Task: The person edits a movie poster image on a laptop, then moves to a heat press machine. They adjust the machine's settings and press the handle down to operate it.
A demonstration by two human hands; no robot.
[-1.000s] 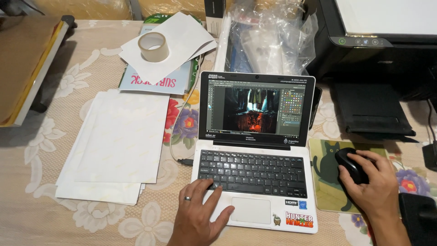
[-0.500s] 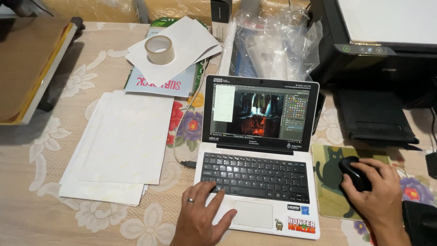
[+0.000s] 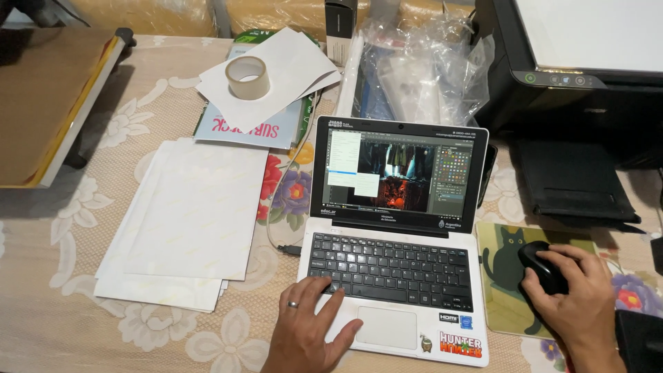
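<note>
A roll of tape sits on loose white sheets near the back of the tabletop. A big stack of white paper lies flat on the flowery cloth. A black printer stands at the far right, with crinkly clear plastic bags beside it.

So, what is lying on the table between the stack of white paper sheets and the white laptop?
In the head view, a thin cable runs down that strip of flowered tablecloth and plugs into the laptop beside the paper stack. Nothing else lies there.
</note>
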